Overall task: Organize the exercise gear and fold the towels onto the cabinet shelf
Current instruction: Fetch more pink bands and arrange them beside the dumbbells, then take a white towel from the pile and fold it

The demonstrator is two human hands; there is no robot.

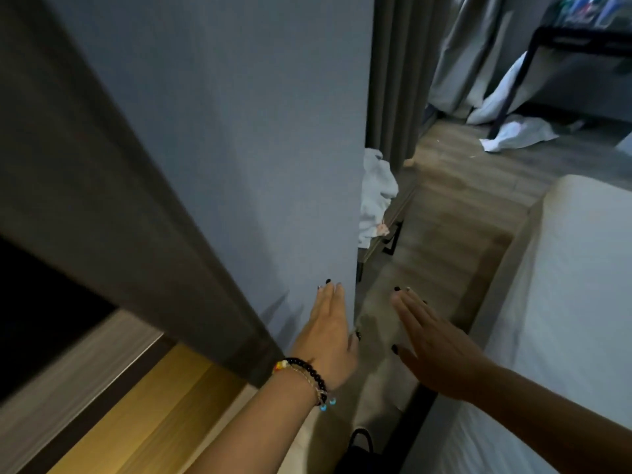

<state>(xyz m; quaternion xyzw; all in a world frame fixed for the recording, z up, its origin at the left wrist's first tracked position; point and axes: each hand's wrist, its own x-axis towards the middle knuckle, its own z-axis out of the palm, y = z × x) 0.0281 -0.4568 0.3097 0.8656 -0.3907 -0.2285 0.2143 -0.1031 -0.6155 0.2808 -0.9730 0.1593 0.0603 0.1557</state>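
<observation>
My left hand (330, 333) lies flat with straight fingers against the lower corner of a grey-blue wall panel (239, 148). Just to its right my right hand (431, 350) is held out in the air, fingers straight, holding nothing. A crumpled white towel (374, 196) hangs on a low rack just behind the panel's edge. More white cloth (519, 133) lies on the floor far right, beneath a black-framed stand (533, 49).
A white-covered bed (581, 285) fills the right side, leaving a narrow wooden-floor aisle (444, 206) between it and the wall. Grey curtains (396, 63) hang at the back. A dark door frame (102, 200) and yellow-lit floor lie to the left.
</observation>
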